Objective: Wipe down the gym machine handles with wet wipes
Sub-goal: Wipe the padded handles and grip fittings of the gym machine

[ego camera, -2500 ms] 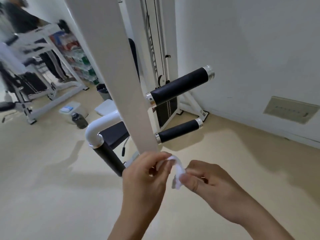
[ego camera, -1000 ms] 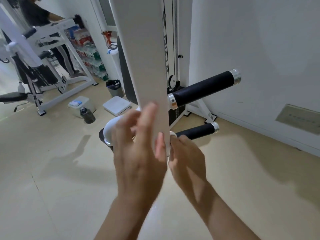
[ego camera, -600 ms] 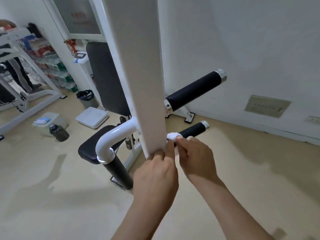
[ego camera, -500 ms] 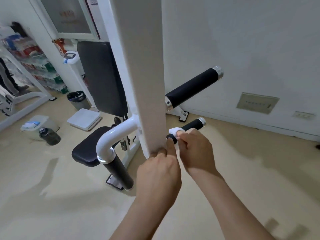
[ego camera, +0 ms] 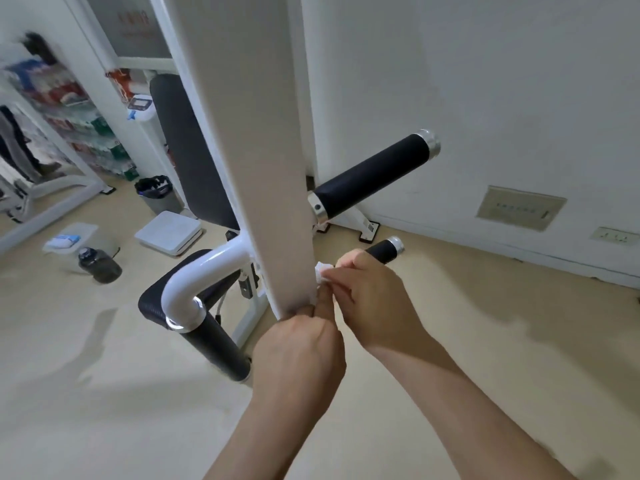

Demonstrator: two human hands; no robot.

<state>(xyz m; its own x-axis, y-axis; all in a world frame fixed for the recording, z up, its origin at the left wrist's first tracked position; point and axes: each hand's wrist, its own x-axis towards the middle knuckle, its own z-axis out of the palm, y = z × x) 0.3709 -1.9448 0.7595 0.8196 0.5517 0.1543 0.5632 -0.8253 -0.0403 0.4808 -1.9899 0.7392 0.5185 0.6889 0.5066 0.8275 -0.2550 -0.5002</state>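
Head view: wipe meets lower handle, other grips untouched

A person's right hand [ego camera: 374, 299] pinches a bunched wet wipe [ego camera: 322, 271] at the inner end of the lower handle [ego camera: 381, 251], hard against the white post [ego camera: 263, 168]. The left hand [ego camera: 301, 348] curls at the post's foot, and what its fingers hold cannot be told. Wiping looks barely begun, with the upper handle [ego camera: 370, 178] and near handle [ego camera: 218, 348] yet to do. Open room lies outward toward the metal cap [ego camera: 396, 243].

Head-worn view (wide-angle), forward and down, close over left hand [ego camera: 298, 344] and right hand [ego camera: 374, 299].
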